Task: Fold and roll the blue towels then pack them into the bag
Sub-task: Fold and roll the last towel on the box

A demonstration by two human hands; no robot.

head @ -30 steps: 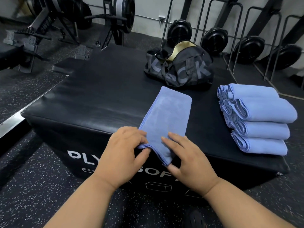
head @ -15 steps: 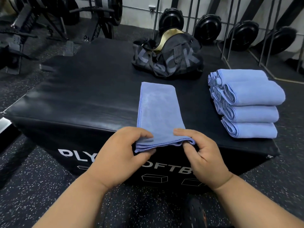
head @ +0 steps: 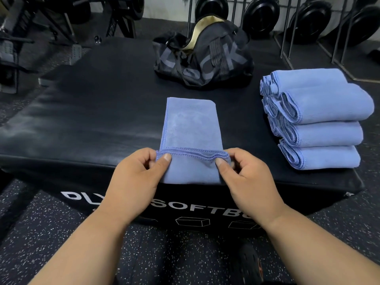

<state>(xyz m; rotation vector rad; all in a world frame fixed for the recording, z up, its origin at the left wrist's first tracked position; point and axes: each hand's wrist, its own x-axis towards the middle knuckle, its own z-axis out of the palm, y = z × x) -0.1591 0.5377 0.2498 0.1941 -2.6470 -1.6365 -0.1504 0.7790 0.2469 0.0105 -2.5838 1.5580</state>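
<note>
Left hand: the left hand (head: 135, 177) sat at 7 o'clock of the view, thumb on top and fingers curled beneath, pinching the left corner of the towel's turned-up near end.
Right hand: the right hand (head: 246, 179) sat at 5 o'clock, mirroring the left, its thumb and curled fingers pinching the right corner of the same end.
Folded towel: the folded towel (head: 191, 128) lay as a narrow blue strip on the box, running from the hands toward 12 o'clock; its near end was lifted and doubled back, stitched hem uppermost, while the far end lay flat.
Box: the black padded box (head: 82, 120) carried all the task items; white lettering showed on its near face.
Rolled towels: the rolled towels (head: 320, 120), blue, lay side by side in a touching row at 3 o'clock of the strip, well apart from it, roll ends facing left.
Bag: the black bag (head: 205, 58) stood at 12 o'clock on the far part of the box, its mouth gaping with a tan lining visible.
Floor: the speckled floor (head: 51, 223) surrounded the box.
Background: weight plates (head: 261, 15) stood on racks beyond the bag.
</note>
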